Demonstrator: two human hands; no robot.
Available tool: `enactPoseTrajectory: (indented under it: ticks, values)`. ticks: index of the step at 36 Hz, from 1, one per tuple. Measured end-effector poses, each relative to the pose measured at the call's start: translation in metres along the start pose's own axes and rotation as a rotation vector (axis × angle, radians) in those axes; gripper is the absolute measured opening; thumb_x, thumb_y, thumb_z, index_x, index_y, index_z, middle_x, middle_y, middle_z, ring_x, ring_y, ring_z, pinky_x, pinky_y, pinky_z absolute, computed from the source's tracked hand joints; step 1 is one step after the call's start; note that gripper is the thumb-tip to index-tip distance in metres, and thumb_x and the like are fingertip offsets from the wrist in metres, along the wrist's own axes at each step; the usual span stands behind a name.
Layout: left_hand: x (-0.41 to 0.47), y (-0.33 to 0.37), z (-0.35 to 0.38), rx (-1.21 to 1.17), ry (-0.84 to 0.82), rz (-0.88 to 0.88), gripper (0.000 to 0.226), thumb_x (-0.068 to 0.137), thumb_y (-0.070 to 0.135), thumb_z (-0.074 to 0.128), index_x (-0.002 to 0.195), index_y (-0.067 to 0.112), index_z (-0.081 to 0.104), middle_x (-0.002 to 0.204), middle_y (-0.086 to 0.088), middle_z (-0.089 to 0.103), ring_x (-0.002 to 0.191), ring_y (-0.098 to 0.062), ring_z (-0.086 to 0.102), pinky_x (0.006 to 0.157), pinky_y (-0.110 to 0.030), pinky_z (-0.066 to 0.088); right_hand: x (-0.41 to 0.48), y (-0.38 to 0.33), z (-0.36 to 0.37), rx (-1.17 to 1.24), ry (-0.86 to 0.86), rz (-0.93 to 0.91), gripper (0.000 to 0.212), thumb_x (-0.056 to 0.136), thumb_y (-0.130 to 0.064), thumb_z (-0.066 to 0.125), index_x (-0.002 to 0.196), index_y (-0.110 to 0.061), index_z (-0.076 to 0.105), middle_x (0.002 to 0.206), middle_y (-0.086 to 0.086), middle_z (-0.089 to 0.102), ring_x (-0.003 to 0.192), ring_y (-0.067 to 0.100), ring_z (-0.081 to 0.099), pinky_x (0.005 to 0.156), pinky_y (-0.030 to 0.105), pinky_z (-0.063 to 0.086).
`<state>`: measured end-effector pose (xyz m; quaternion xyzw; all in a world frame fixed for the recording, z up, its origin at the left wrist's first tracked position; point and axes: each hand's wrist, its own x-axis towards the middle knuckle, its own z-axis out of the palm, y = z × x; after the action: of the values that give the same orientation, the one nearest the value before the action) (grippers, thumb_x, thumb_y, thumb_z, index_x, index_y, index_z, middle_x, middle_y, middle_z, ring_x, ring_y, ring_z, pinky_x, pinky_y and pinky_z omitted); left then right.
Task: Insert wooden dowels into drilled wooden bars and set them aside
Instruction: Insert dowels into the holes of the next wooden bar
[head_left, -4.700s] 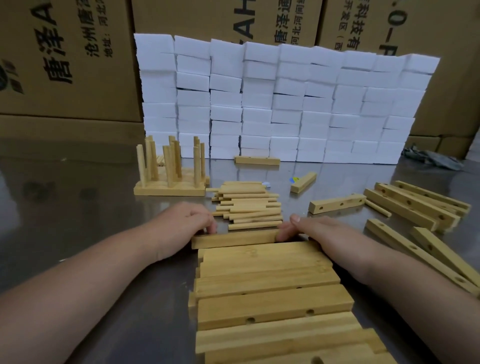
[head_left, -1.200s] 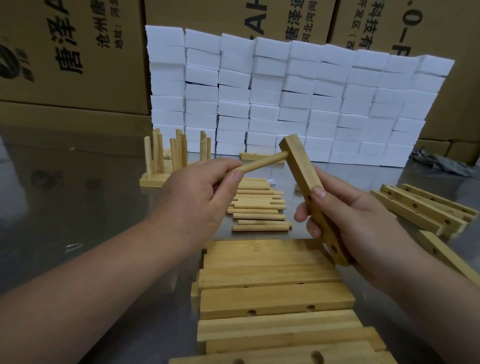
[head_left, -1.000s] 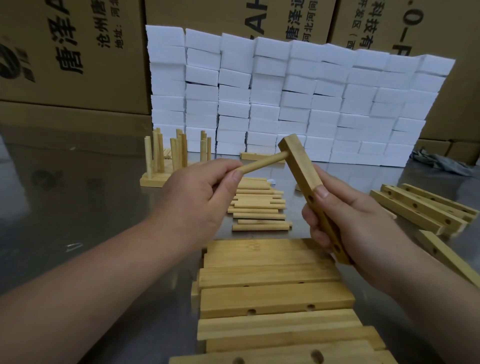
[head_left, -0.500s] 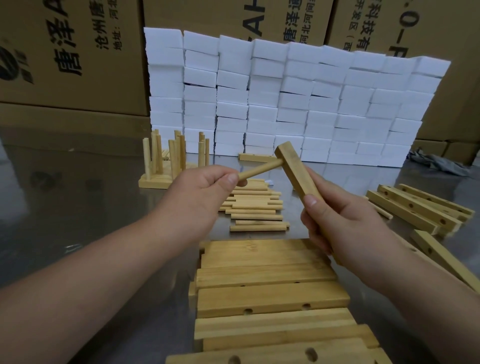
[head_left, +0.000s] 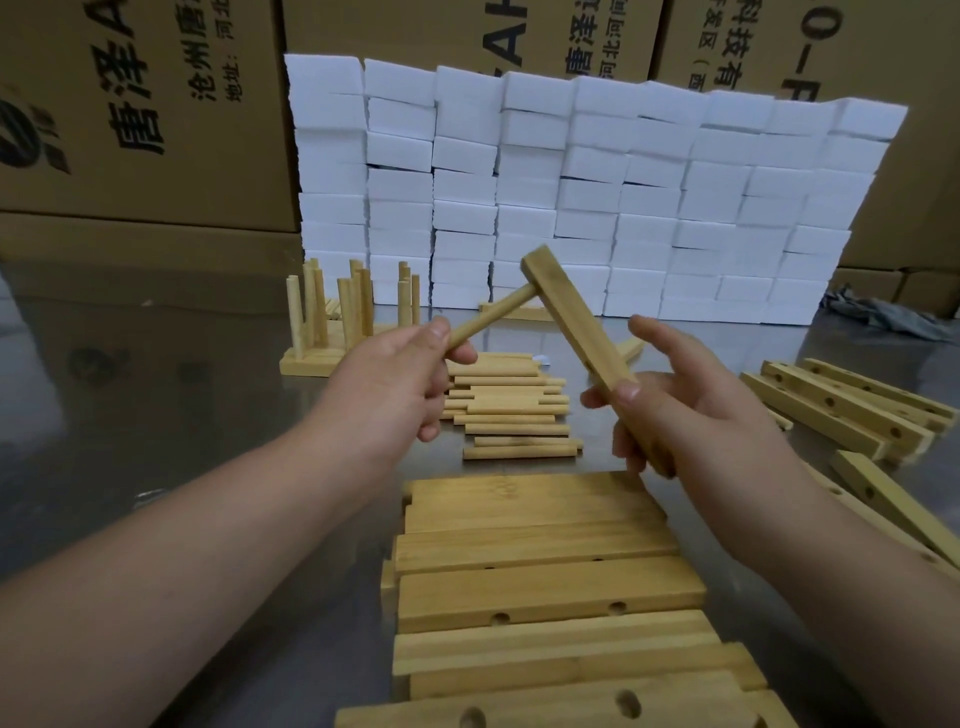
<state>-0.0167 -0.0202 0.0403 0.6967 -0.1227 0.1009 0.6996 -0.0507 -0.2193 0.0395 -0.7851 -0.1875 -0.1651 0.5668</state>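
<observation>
At far left, finished bars (head_left: 332, 358) stand with dowels upright; the job looks early. The left hand (head_left: 395, 384) pinches a dowel (head_left: 491, 317) between thumb and curled fingers, its tip in the top hole of a tilted bar (head_left: 576, 322). The right hand (head_left: 691, 410) clamps that bar low down, forefinger straight. Drilled bars (head_left: 841, 405) at right lie unfilled

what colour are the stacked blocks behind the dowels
The blocks are white, head view.

Raised at frame centre: light wooden bar (head_left: 575, 323), steeply tilted; dowel (head_left: 493, 315) seated near its top, slanting lower left.
</observation>
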Motion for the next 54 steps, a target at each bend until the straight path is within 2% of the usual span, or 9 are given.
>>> enactPoseTrajectory:
  ticks: [5,13,23,28,33,37,41,50,54]
  values:
    - [0.002,0.000,-0.002,-0.012,0.048,-0.012,0.035,0.099,0.032,0.036,0.083,0.012,0.059,0.044,0.010,0.034,0.037,-0.005,0.031,0.038,-0.019,0.033,-0.001,0.002,0.001,-0.129,-0.060,-0.078,0.039,0.088,-0.032,0.049,0.113,-0.061,0.042,0.078,-0.020,0.063,0.065,-0.007,0.055,0.058,0.014,0.043]
    - [0.002,0.001,-0.002,-0.029,0.000,-0.038,0.041,0.099,0.034,0.032,0.068,0.013,0.049,0.041,0.010,0.031,0.035,-0.006,0.029,0.037,-0.018,0.034,-0.003,0.002,0.003,-0.034,-0.086,-0.122,0.044,0.071,-0.047,0.048,0.115,-0.053,0.047,0.072,-0.023,0.060,0.063,-0.005,0.053,0.061,0.009,0.040]
    - [0.008,-0.002,-0.009,-0.065,-0.022,-0.062,0.048,0.098,0.041,0.032,0.074,0.011,0.060,0.043,0.007,0.039,0.035,-0.008,0.034,0.037,-0.021,0.037,-0.005,0.005,0.008,-0.018,-0.050,-0.074,0.036,0.090,-0.028,0.049,0.110,-0.057,0.048,0.076,-0.019,0.061,0.063,-0.006,0.054,0.059,0.012,0.040]
    - [0.016,-0.009,-0.015,-0.011,0.061,-0.059,0.050,0.099,0.045,0.021,0.098,0.020,0.065,0.054,0.007,0.057,0.044,-0.008,0.047,0.045,-0.023,0.043,-0.003,0.009,0.010,0.028,0.048,-0.002,0.034,0.096,-0.026,0.041,0.119,-0.051,0.047,0.075,-0.016,0.059,0.055,-0.004,0.048,0.051,0.013,0.040]
    - [0.010,-0.024,-0.023,0.371,-0.016,-0.035,0.058,0.100,0.039,0.020,0.075,0.026,0.071,0.076,0.013,0.067,0.077,-0.002,0.059,0.075,-0.024,0.041,0.006,0.010,0.001,0.207,0.229,0.089,0.025,0.101,-0.024,0.035,0.110,-0.037,0.055,0.066,-0.014,0.058,0.050,0.003,0.047,0.044,0.016,0.039]
    - [0.008,-0.027,-0.023,0.386,-0.227,-0.077,0.076,0.092,0.055,0.006,0.074,0.029,0.075,0.096,0.020,0.070,0.105,0.005,0.054,0.104,-0.032,0.026,0.011,0.013,-0.002,0.387,0.305,0.192,0.026,0.101,-0.019,0.035,0.093,-0.031,0.057,0.058,-0.011,0.060,0.045,0.007,0.050,0.041,0.020,0.042]
    - [0.009,-0.030,-0.023,0.455,-0.339,-0.079,0.080,0.078,0.065,0.003,0.078,0.033,0.076,0.103,0.027,0.065,0.123,0.002,0.041,0.104,-0.029,0.020,0.013,0.015,-0.004,0.484,0.329,0.227,0.023,0.100,-0.015,0.036,0.095,-0.025,0.056,0.055,-0.007,0.060,0.042,0.009,0.050,0.040,0.021,0.043]
    - [0.012,-0.034,-0.029,0.712,-0.306,-0.082,0.070,0.070,0.070,0.014,0.074,0.034,0.073,0.112,0.012,0.062,0.110,-0.007,0.050,0.091,-0.029,0.030,0.014,0.019,-0.003,0.463,0.349,0.234,0.024,0.100,-0.016,0.036,0.092,-0.026,0.057,0.054,-0.009,0.059,0.041,0.008,0.049,0.039,0.021,0.042]
    - [0.010,-0.033,-0.026,0.702,-0.389,-0.082,0.069,0.071,0.071,0.013,0.079,0.037,0.072,0.118,0.013,0.060,0.116,-0.005,0.047,0.100,-0.031,0.028,0.014,0.020,-0.003,0.457,0.358,0.238,0.025,0.100,-0.017,0.036,0.091,-0.027,0.057,0.055,-0.009,0.060,0.041,0.007,0.050,0.040,0.021,0.042]
